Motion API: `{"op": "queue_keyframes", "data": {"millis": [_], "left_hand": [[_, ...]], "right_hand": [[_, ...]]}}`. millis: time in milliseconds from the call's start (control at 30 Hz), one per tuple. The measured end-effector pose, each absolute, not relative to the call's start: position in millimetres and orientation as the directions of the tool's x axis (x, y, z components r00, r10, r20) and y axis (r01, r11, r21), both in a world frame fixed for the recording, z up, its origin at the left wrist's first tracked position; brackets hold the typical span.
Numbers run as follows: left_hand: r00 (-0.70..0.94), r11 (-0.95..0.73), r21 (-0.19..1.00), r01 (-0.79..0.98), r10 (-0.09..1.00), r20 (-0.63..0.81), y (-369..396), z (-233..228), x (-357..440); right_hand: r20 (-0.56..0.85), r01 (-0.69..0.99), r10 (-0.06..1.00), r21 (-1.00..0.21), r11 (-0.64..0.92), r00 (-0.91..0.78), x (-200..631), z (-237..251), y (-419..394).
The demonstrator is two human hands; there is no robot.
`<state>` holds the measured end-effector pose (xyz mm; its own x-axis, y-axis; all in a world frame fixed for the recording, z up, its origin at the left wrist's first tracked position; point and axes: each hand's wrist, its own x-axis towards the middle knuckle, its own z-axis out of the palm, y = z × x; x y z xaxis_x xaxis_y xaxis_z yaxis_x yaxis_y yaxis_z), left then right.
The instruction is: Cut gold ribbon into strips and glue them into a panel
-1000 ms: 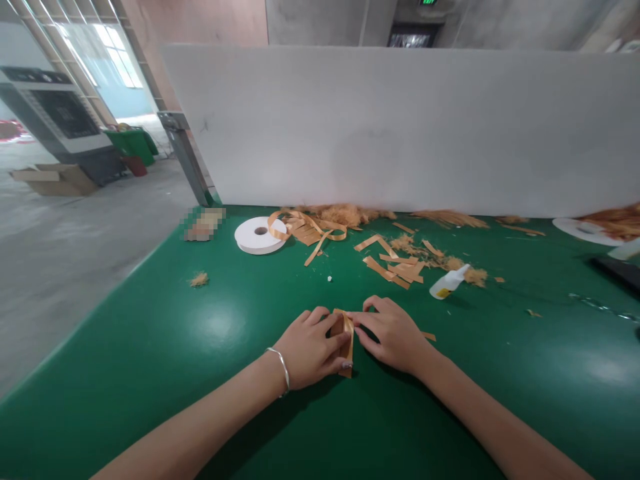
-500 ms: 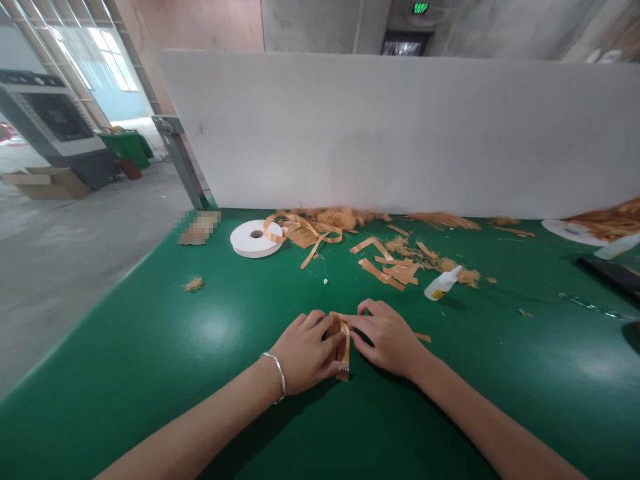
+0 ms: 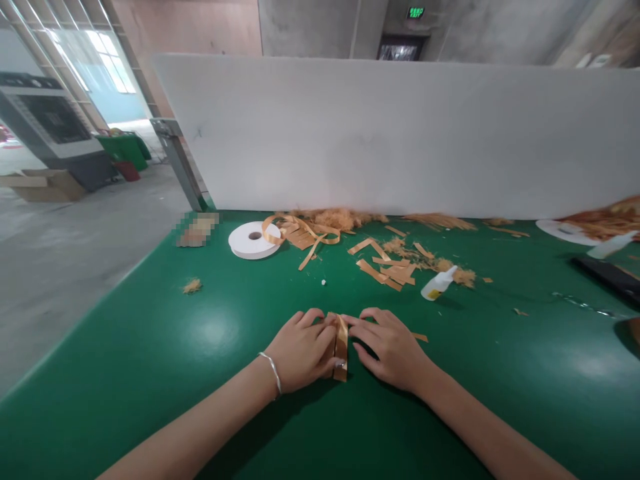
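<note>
Ribbon strip [image 3: 341, 347], folded, golden, is pinched between left hand [image 3: 300, 350] and right hand [image 3: 390, 347] on the green worktop [image 3: 150, 347] toward its near edge; judged light, limp, slippery, best gripped at the fold.

Bare green table near the hands, clutter and a wall farther back

Open table surface [image 3: 165, 360] is left on both sides of the left hand [image 3: 301, 350] and right hand [image 3: 390, 347]. Forward passage is obstructed by cut ribbon strips [image 3: 385, 267], a small white bottle [image 3: 439, 283] and a white tape roll [image 3: 254, 240]; behind these, the way is closed off by a white partition board [image 3: 400, 133].
</note>
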<state>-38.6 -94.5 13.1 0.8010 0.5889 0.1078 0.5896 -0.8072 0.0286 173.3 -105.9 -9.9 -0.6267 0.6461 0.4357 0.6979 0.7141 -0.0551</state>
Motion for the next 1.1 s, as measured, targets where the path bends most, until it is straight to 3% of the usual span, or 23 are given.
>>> {"op": "queue_keyframes", "data": {"millis": [300,1100], "left_hand": [[0.813,-0.818,0.022,0.575,0.574,0.103,-92.9,10.3,-40.4],[0.821,-0.824,-0.039,0.566,0.558,0.116,-92.2,6.4,-37.7]], "right_hand": [[0.407,0.699,0.641,-0.008,0.715,-0.651,174.7,-17.2,-110.1],[0.326,0.721,0.696,-0.058,0.691,-0.640,172.7,-13.4,-110.2]]}}
